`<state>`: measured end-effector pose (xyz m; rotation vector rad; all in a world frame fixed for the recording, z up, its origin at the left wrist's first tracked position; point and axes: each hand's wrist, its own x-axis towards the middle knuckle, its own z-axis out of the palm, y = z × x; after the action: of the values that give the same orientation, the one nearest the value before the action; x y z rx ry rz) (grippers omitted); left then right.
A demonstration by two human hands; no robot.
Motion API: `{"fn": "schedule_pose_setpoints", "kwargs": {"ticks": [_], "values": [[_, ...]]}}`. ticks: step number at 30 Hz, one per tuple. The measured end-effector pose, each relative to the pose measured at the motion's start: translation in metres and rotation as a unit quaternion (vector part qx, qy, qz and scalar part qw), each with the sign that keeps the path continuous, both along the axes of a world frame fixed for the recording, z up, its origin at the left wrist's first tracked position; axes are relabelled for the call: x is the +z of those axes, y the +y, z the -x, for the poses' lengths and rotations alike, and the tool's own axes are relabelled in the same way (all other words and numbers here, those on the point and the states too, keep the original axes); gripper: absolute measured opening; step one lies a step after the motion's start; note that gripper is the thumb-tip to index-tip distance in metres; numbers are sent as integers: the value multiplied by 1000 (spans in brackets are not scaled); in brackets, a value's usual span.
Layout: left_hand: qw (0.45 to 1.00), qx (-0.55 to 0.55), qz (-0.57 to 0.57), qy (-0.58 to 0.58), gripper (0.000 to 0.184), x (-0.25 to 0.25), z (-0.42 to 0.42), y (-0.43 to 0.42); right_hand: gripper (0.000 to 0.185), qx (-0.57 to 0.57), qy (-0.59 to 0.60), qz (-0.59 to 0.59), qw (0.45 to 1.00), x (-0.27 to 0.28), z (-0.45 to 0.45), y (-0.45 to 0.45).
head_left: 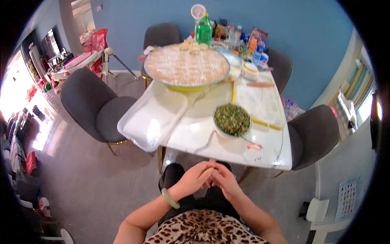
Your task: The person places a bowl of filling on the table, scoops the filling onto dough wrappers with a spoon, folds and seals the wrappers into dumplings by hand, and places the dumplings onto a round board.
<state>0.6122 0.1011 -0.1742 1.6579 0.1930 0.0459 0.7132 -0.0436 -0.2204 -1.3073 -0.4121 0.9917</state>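
My left hand [198, 175], with a pale green bangle [170, 198] on the wrist, meets my right hand [226, 180] over my lap, just off the table's near edge. Both hands have their fingers curled together. A small pale bit shows between them, but I cannot make out what it is. Closest on the table is a bowl of chopped green filling [232, 120], with a spoon or similar tool whose red looped end [254, 147] sticks out to the right. Left of the bowl lies a white plastic tray [152, 118], overhanging the table's left edge.
A large round floured tray [187, 67] bears a few pale pieces at its far edge. A floured board [260, 103] with yellow edging and a rolling pin [260, 85] lie at right. Behind stand a green bottle [204, 31] and several others. Grey chairs [95, 107] surround the table.
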Motion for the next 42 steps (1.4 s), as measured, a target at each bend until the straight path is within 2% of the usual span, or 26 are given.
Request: {"fn": "schedule_pose_setpoints", "kwargs": {"ticks": [2, 3, 4, 7, 10, 11, 12, 13, 14, 17, 19, 23, 25, 28, 32, 35, 40, 42], "values": [[997, 63, 41, -29, 31, 10, 5, 15, 39, 21, 13, 34, 999, 15, -1, -2], [991, 116, 68, -3, 29, 12, 2, 26, 38, 49, 15, 52, 997, 30, -3, -2], [984, 149, 89, -50, 25, 12, -2, 37, 37, 75, 18, 71, 995, 48, -3, -6], [965, 197, 131, -113, 22, 8, -23, 62, 33, 207, -26, 130, 969, 128, -13, -1], [965, 200, 102, -139, 19, -6, -56, 78, 31, 233, -199, 116, 945, 200, -51, 31], [967, 200, 77, -139, 18, -10, -65, 79, 31, 214, -238, 57, 946, 215, -71, 50], [968, 202, 53, -137, 17, -15, -72, 81, 31, 181, -276, 56, 942, 227, -95, 72], [967, 202, 64, -144, 16, -22, -78, 80, 31, 157, -344, 53, 924, 239, -120, 99], [973, 191, 11, -127, 17, -18, -77, 80, 31, 137, -410, 32, 901, 247, -144, 124], [970, 183, -42, -154, 16, -29, -76, 80, 29, 61, -477, 87, 872, 247, -213, 210], [956, 182, -143, -182, 15, -25, -71, 82, 28, 23, -458, 81, 885, 223, -261, 259], [956, 188, -121, -189, 13, -25, -70, 84, 27, -11, -486, 68, 871, 183, -316, 327], [953, 184, -131, -202, 13, -26, -70, 85, 27, -8, -575, 71, 815, 170, -330, 348], [945, 182, -139, -233, 12, -26, -72, 85, 26, -18, -613, 47, 789, 163, -327, 353], [947, 173, -129, -240, 13, -26, -70, 86, 25, -24, -600, 90, 794, 164, -321, 354], [945, 170, -127, -248, 13, -26, -69, 86, 26, -30, -616, 50, 785, 157, -332, 353], [940, 173, -142, -258, 13, -25, -71, 85, 27, -51, -666, 70, 741, 162, -321, 350], [930, 190, -164, -266, 12, -21, -72, 84, 27, -49, -655, 83, 750, 165, -314, 354]]}}
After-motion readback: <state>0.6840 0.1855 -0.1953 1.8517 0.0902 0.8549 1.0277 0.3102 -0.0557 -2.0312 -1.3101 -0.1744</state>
